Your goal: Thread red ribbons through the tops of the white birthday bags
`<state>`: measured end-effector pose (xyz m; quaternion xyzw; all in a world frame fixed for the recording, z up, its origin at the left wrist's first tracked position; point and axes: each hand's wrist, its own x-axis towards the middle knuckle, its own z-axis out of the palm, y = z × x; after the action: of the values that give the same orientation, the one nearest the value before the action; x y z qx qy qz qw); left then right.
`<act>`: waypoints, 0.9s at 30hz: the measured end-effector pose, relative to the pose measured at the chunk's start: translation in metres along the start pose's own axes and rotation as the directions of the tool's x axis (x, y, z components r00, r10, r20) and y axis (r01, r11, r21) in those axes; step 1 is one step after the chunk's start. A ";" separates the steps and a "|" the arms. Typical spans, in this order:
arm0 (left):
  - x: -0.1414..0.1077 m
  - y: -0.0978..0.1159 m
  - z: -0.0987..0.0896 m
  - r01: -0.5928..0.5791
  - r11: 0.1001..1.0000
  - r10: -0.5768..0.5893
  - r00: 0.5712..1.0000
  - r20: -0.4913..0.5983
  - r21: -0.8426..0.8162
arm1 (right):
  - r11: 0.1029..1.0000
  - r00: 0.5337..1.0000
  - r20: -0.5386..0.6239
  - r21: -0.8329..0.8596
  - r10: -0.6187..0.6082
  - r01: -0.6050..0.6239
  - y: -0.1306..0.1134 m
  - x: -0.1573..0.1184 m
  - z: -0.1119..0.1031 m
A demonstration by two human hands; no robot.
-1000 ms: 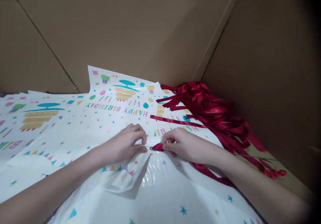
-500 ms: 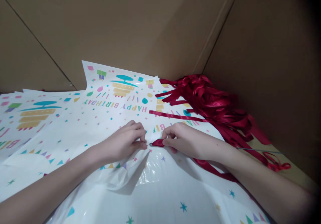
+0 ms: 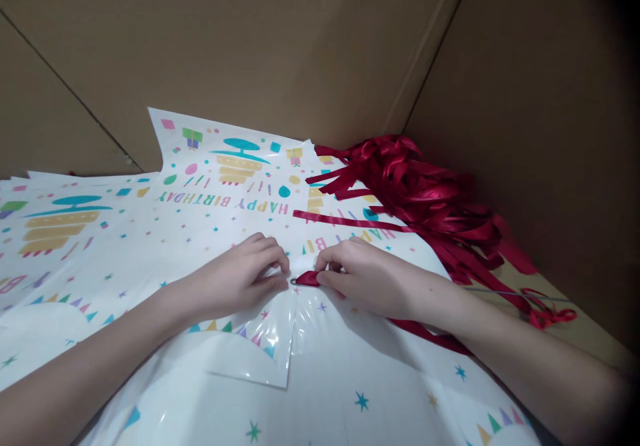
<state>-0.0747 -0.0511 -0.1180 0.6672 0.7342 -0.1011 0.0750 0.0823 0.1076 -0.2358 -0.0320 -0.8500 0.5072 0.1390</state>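
My right hand [image 3: 353,269] pinches a short dark red satin ribbon [image 3: 307,278]. The ribbon's left end meets a small metal eyelet [image 3: 293,281] in a glossy white plastic sheet [image 3: 245,356] printed with stars and bunting. My left hand [image 3: 250,274] is just left of the eyelet, its thumb and curled fingers slightly apart, with nothing seen between them. Below it, a corner of the sheet lies flat over another white printed layer. The ribbon's far end is hidden under my right hand; more red ribbon emerges below my right forearm.
A tangled heap of dark red ribbons [image 3: 420,186] lies to the right, loose ends trailing left over the sheets. Several printed "Happy Birthday" sheets [image 3: 235,223] spread behind and to the left. A cardboard wall [image 3: 225,39] rises behind, another on the right. A thin rod [image 3: 545,297] lies near the ribbons.
My left hand has loosened its pinch on the plastic beside the eyelet. The lifted, creased sheet corner has dropped flat. My right hand still grips the ribbon.
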 end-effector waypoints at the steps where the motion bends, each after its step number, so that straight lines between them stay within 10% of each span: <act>1: 0.001 0.000 -0.001 0.019 1.000 -0.019 1.000 0.015 -0.013 | 1.000 1.000 -0.002 -0.004 -0.009 0.009 -0.001 -0.001 -0.001; 18: 0.003 -0.007 0.007 -0.147 0.975 0.143 0.989 0.036 0.166 | 1.000 1.000 -0.013 0.020 -0.003 0.003 -0.005 -0.001 -0.003; 27: 0.003 0.003 -0.004 0.011 1.000 -0.013 0.996 0.088 0.016 | 0.998 0.999 -0.022 0.049 -0.044 0.045 -0.008 0.000 0.000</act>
<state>-0.0721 -0.0469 -0.1154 0.6582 0.7334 -0.1367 0.1014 0.0832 0.1031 -0.2287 -0.0150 -0.8361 0.5245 0.1600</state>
